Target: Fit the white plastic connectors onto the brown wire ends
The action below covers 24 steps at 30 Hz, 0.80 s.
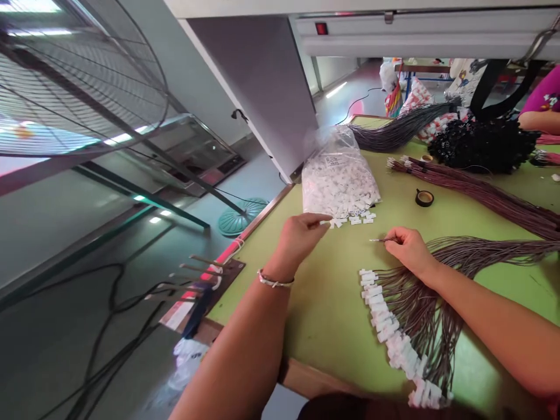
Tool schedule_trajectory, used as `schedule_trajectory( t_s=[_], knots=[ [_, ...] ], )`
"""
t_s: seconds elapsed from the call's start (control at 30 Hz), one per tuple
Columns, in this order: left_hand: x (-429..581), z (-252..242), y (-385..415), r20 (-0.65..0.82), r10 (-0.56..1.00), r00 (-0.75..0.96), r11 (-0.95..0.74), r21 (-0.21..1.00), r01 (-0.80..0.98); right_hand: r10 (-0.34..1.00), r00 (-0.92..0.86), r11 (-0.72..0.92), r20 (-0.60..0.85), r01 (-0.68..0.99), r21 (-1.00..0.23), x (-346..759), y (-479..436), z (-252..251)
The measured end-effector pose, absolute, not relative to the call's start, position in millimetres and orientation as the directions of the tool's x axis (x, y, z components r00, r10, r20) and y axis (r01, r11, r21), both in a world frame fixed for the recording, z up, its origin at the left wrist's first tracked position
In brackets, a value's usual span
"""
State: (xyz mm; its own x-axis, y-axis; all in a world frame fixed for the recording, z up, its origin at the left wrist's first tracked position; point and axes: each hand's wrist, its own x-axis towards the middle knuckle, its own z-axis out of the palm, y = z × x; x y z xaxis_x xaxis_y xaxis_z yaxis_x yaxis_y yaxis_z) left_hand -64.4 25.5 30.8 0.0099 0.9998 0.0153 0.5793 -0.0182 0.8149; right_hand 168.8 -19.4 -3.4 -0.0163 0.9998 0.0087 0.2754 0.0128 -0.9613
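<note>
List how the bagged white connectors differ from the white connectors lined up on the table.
Arrangement: the bagged connectors are heaped together in a clear bag, while the lined-up connectors form a curved row.
Wiring: the lined-up connectors have dark wires trailing from them; no wires show on the bagged connectors.
Place: the bagged connectors sit farther from the person than the lined-up connectors.
Shared: both are small, white and on the green table.

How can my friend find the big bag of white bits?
Find the green table, then the tall grey panel at its far left. By the foot of that panel, beyond the person's left hand, sits the plastic bag. It is see-through, packed with small white pieces and marked with a printed label, unlike the dark wire bundle beside it.
</note>
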Motion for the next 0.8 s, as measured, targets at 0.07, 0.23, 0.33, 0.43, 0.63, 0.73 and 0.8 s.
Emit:
schedule_trajectory(
  t_s=[0.07,0.23,0.33,0.43,0.63,0.73,0.8],
  knots=[
    [-52,33,17,-0.145,0.988,0.049,0.127,0.955,0.266,0.999,-0.016,0.043,0.041,0.290,-0.956,169,-21,-4],
    [-23,23,5,-0.408,0.862,0.302,0.467,0.871,-0.156,0.994,-0.037,0.111,0.104,0.320,-0.941,170,-26,1],
    [-16,15,5,-0.419,0.841,0.341,0.503,0.839,-0.209,0.987,-0.046,0.159,0.153,0.364,-0.918,171,-28,3],
    [-16,11,5,-0.409,0.833,0.371,0.509,0.831,-0.226,0.982,-0.049,0.185,0.181,0.424,-0.886,171,-28,1],
    [-18,12,3,-0.370,0.852,0.371,0.468,0.855,-0.224,0.977,-0.047,0.206,0.208,0.460,-0.863,171,-29,1],
    [-18,13,3,-0.372,0.855,0.361,0.465,0.858,-0.218,0.971,-0.044,0.227,0.235,0.471,-0.853,171,-29,1],
    [-17,13,3,-0.382,0.848,0.368,0.472,0.860,-0.196,0.966,-0.057,0.246,0.252,0.498,-0.831,171,-29,0]
  ],
)
